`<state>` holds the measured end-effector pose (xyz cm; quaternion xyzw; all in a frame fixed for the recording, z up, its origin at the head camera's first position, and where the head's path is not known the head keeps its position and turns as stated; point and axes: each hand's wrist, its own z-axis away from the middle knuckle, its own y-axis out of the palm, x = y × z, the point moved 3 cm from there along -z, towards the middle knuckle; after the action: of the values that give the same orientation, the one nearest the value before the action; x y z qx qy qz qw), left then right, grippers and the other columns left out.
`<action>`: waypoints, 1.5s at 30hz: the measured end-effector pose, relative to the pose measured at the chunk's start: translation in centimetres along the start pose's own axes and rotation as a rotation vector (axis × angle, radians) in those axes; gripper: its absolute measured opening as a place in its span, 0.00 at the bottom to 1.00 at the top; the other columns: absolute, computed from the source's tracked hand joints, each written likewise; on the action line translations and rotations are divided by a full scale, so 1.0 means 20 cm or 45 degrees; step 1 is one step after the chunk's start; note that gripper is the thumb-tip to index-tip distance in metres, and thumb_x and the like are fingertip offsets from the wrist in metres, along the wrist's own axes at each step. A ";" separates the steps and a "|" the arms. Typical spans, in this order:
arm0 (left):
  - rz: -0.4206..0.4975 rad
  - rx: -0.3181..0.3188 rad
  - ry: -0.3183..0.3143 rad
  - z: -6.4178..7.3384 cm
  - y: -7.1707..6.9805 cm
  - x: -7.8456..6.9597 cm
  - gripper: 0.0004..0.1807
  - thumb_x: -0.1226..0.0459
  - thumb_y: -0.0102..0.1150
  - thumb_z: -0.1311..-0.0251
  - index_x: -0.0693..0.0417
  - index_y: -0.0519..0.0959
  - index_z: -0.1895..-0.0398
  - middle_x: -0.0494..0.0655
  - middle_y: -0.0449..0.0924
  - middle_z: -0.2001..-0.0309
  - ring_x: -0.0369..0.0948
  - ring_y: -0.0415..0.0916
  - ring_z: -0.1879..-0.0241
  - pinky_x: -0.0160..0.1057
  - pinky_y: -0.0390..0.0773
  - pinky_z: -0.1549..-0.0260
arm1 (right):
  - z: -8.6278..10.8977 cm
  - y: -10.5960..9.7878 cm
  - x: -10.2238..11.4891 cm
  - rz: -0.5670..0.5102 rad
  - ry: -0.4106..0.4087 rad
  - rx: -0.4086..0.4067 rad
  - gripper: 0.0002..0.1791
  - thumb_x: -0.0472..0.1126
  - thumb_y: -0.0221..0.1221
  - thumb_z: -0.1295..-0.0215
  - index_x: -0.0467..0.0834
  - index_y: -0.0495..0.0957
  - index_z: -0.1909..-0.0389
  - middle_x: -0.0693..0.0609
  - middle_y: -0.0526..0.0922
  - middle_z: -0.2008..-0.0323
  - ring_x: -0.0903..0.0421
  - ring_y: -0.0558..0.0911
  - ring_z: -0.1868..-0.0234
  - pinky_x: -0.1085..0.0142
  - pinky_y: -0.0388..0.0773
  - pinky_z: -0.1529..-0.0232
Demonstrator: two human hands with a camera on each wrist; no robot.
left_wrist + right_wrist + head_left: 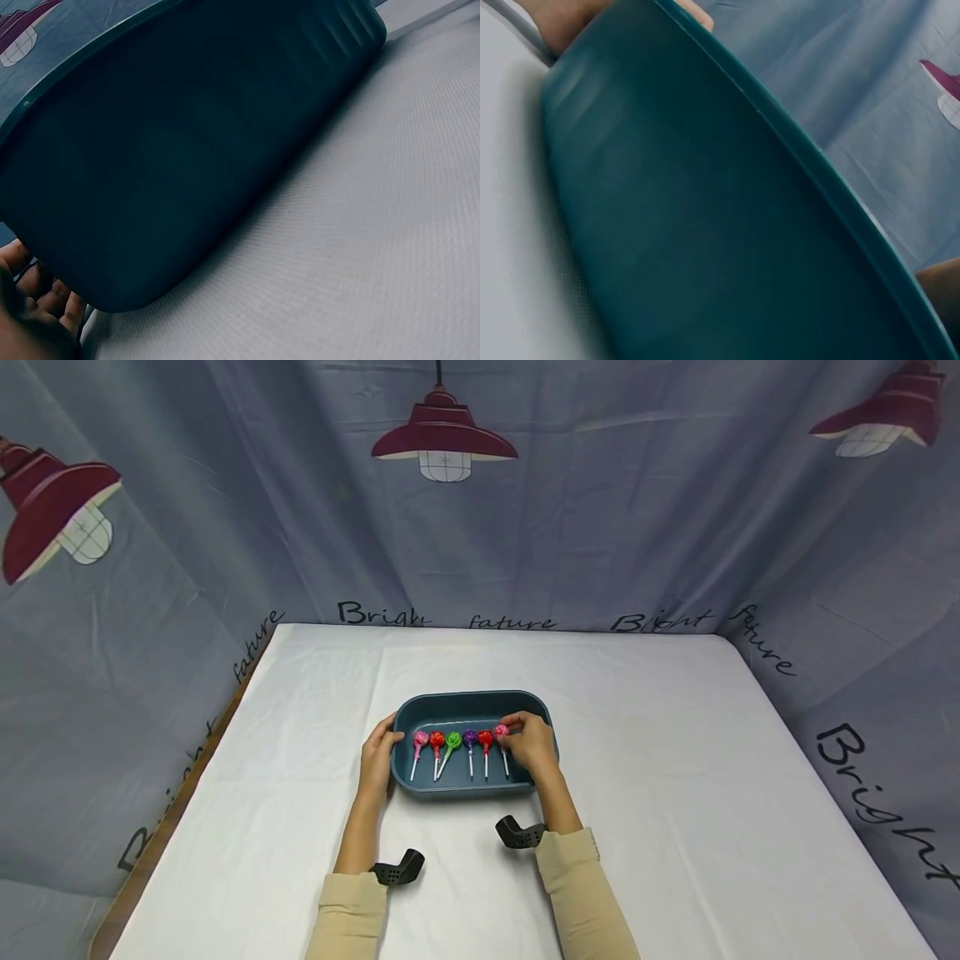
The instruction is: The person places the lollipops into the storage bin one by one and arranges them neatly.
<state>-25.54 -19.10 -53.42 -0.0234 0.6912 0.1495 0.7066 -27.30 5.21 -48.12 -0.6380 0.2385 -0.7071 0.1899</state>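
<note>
A dark teal plastic tray with rounded corners stands on the white tabletop. Several lollipops lie in a row inside it, heads away from me: a pink one at the left, then red, a tilted green, purple and another red. At the right end of the row, my right hand pinches the head of a second pink lollipop. My left hand grips the tray's left end, thumb over the rim. In the left wrist view, fingers curl against the tray's outer corner.
White cloth covers the table around the tray. Grey-blue curtains printed with lamps and lettering hang behind and at both sides. A black wrist-worn device sits on the left wrist, another on the right.
</note>
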 end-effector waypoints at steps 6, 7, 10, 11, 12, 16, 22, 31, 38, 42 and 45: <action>-0.033 0.018 -0.003 0.03 0.01 -0.05 0.23 0.72 0.45 0.42 0.67 0.69 0.41 0.57 0.66 0.38 0.44 0.57 0.36 0.40 0.54 0.37 | 0.00 -0.01 0.00 0.030 0.003 0.027 0.12 0.33 0.66 0.50 0.38 0.81 0.62 0.46 0.83 0.66 0.51 0.77 0.66 0.64 0.70 0.72; -0.041 0.020 -0.002 0.04 0.02 -0.07 0.23 0.72 0.45 0.42 0.67 0.69 0.41 0.57 0.66 0.38 0.45 0.57 0.36 0.41 0.54 0.37 | 0.00 -0.01 0.00 0.037 0.004 0.028 0.12 0.33 0.66 0.50 0.39 0.81 0.62 0.46 0.83 0.66 0.50 0.77 0.66 0.63 0.70 0.71; -0.058 0.018 -0.004 0.05 0.02 -0.09 0.24 0.72 0.44 0.42 0.68 0.68 0.41 0.58 0.65 0.38 0.45 0.57 0.35 0.41 0.53 0.37 | -0.01 -0.01 0.00 0.056 -0.002 0.025 0.12 0.33 0.66 0.50 0.39 0.81 0.62 0.46 0.83 0.67 0.51 0.77 0.66 0.63 0.70 0.70; -0.051 0.017 -0.002 0.05 0.02 -0.08 0.24 0.71 0.44 0.42 0.67 0.68 0.41 0.57 0.65 0.38 0.45 0.57 0.36 0.40 0.53 0.37 | -0.01 -0.01 0.00 0.057 0.000 0.024 0.12 0.33 0.66 0.50 0.39 0.81 0.62 0.46 0.83 0.67 0.51 0.77 0.66 0.63 0.71 0.70; -0.043 0.013 -0.002 0.04 0.01 -0.06 0.23 0.71 0.45 0.42 0.67 0.69 0.41 0.56 0.66 0.38 0.44 0.57 0.36 0.40 0.53 0.37 | -0.01 -0.01 0.00 0.060 0.002 0.022 0.12 0.33 0.66 0.50 0.39 0.81 0.62 0.46 0.83 0.67 0.51 0.77 0.66 0.63 0.70 0.70; -0.030 -0.007 0.009 0.00 0.00 0.00 0.23 0.71 0.46 0.42 0.64 0.71 0.42 0.54 0.67 0.39 0.42 0.58 0.36 0.39 0.53 0.37 | -0.02 0.01 -0.02 0.060 0.004 0.022 0.12 0.33 0.67 0.51 0.38 0.81 0.62 0.47 0.82 0.68 0.50 0.77 0.66 0.62 0.71 0.69; -0.044 -0.015 0.030 0.01 0.00 0.01 0.23 0.70 0.46 0.44 0.63 0.71 0.42 0.53 0.68 0.40 0.42 0.58 0.37 0.40 0.55 0.38 | -0.02 0.02 -0.03 0.049 -0.011 0.028 0.11 0.33 0.67 0.51 0.39 0.81 0.64 0.46 0.83 0.67 0.49 0.77 0.62 0.58 0.71 0.65; -0.049 -0.009 0.020 0.01 0.01 0.00 0.24 0.69 0.46 0.44 0.60 0.71 0.42 0.50 0.68 0.40 0.40 0.59 0.37 0.38 0.55 0.38 | -0.03 0.02 -0.03 0.064 0.001 0.067 0.11 0.32 0.67 0.52 0.39 0.80 0.65 0.48 0.82 0.70 0.50 0.76 0.65 0.62 0.69 0.68; -0.060 -0.016 0.027 0.01 0.01 0.00 0.23 0.68 0.47 0.44 0.60 0.72 0.42 0.50 0.69 0.40 0.39 0.59 0.37 0.37 0.55 0.38 | -0.04 0.03 -0.03 0.093 -0.012 0.067 0.10 0.32 0.67 0.51 0.39 0.80 0.66 0.47 0.82 0.69 0.51 0.76 0.66 0.64 0.70 0.70; -0.040 -0.004 0.025 0.01 0.01 0.01 0.23 0.69 0.47 0.44 0.61 0.72 0.42 0.50 0.69 0.40 0.39 0.59 0.37 0.37 0.55 0.38 | -0.04 0.03 -0.04 0.079 0.014 0.067 0.09 0.31 0.66 0.51 0.39 0.80 0.67 0.47 0.82 0.70 0.51 0.76 0.67 0.63 0.71 0.70; -0.034 -0.003 0.017 0.01 0.00 0.01 0.23 0.69 0.47 0.44 0.61 0.72 0.43 0.50 0.69 0.40 0.39 0.59 0.37 0.36 0.55 0.38 | -0.03 0.03 -0.03 0.091 0.002 0.051 0.08 0.30 0.66 0.52 0.40 0.80 0.69 0.48 0.81 0.72 0.52 0.76 0.69 0.64 0.71 0.72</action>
<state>-25.28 -18.94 -53.52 -0.0343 0.6954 0.1406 0.7039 -27.88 5.08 -48.94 -0.6245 0.2471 -0.7050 0.2277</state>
